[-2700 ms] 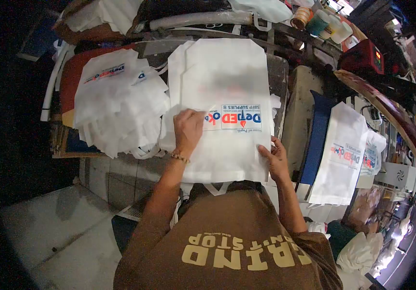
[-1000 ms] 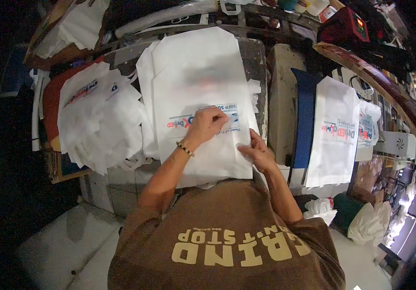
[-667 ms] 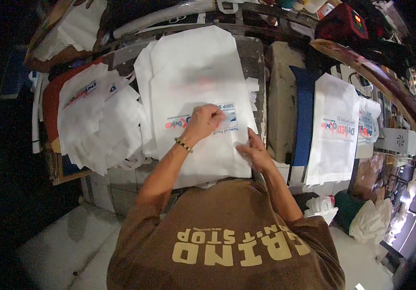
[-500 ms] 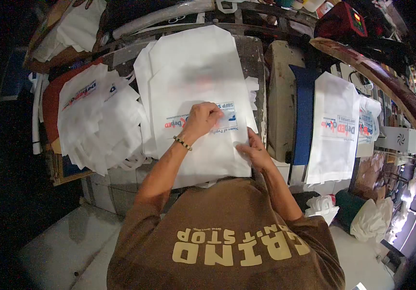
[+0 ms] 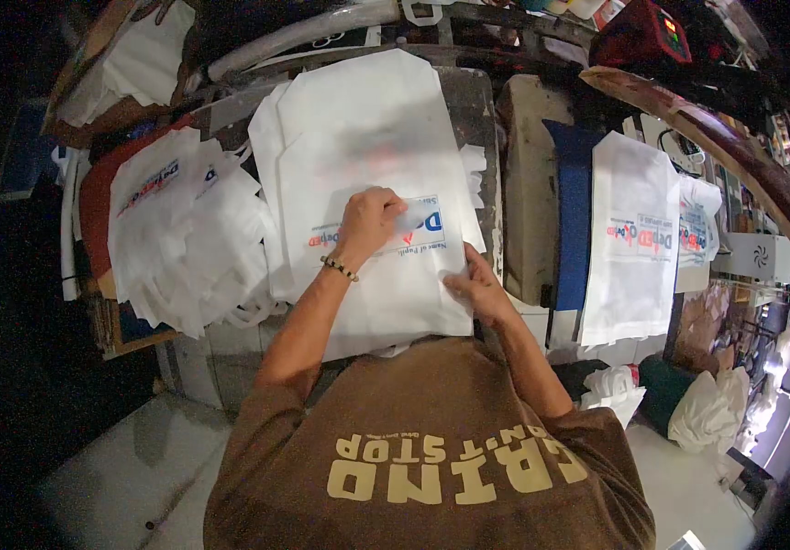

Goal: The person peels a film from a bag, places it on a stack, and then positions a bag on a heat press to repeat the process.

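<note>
A white fabric bag (image 5: 367, 110) with a blue and red printed panel lies before me on top of other white pieces. My left hand (image 5: 372, 220), wearing a beaded bracelet (image 5: 340, 268), is closed over the middle of the print. Its fingers are pressed together, and a blurred patch beside them hides whether they hold anything. At the bag's right edge, my right hand (image 5: 480, 286) grips the fabric, the thumb on top and the other fingers partly hidden at the side.
On the left sits a heap of printed white bags (image 5: 184, 229). Further printed bags (image 5: 631, 243) lie on the right, beside a dark blue strip (image 5: 571, 215). A red device (image 5: 642, 37) with lit digits stands at the back right, near a curved brown board (image 5: 707, 124).
My left hand has slid a little left over the print, uncovering more of its large blue letter. My right hand keeps its place at the bag's edge.
</note>
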Demonstrator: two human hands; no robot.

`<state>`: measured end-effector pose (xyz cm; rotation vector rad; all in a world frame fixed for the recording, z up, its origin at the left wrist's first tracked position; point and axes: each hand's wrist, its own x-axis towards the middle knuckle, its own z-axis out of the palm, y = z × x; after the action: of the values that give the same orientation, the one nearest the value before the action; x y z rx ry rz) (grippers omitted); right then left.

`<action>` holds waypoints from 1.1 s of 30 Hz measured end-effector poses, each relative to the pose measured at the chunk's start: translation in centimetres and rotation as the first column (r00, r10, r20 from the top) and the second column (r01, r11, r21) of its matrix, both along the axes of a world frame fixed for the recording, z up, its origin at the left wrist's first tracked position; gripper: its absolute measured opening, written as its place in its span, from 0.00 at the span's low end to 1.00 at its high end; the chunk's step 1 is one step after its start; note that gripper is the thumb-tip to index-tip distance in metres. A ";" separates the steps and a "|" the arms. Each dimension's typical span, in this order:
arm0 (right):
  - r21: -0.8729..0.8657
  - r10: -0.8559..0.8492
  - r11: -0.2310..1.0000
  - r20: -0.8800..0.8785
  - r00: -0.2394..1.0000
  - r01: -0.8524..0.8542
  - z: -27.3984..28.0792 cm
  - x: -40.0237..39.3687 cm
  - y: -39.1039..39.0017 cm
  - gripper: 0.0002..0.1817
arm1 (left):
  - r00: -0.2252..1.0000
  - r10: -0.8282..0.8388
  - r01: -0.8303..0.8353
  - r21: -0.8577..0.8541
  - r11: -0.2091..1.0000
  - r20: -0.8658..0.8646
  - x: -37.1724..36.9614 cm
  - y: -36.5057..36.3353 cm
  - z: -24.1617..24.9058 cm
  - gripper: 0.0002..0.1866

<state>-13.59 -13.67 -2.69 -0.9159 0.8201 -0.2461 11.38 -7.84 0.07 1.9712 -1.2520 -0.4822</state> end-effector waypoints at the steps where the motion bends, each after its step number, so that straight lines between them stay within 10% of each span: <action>1: -0.004 0.005 1.000 0.022 1.000 -0.005 0.2 0.0 0.0 0.35 | 1.000 0.001 -0.001 0.001 1.000 -0.002 -0.1 0.1 -0.1 0.07; 12: -0.022 0.076 0.997 -0.023 0.997 -0.077 0.0 -0.1 -0.1 0.33 | 0.974 0.123 -0.102 0.115 0.988 -0.192 1.2 -0.1 0.8 0.08; 33: -0.045 0.129 0.990 -0.046 0.991 -0.131 1.4 0.0 -0.2 0.39 | 0.989 0.145 -0.145 -0.008 0.989 0.004 4.4 0.2 -0.8 0.08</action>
<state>-13.62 -13.85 -1.30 -1.0182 0.7931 -0.1331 15.78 -7.63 -0.72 2.0402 -1.1022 -0.3993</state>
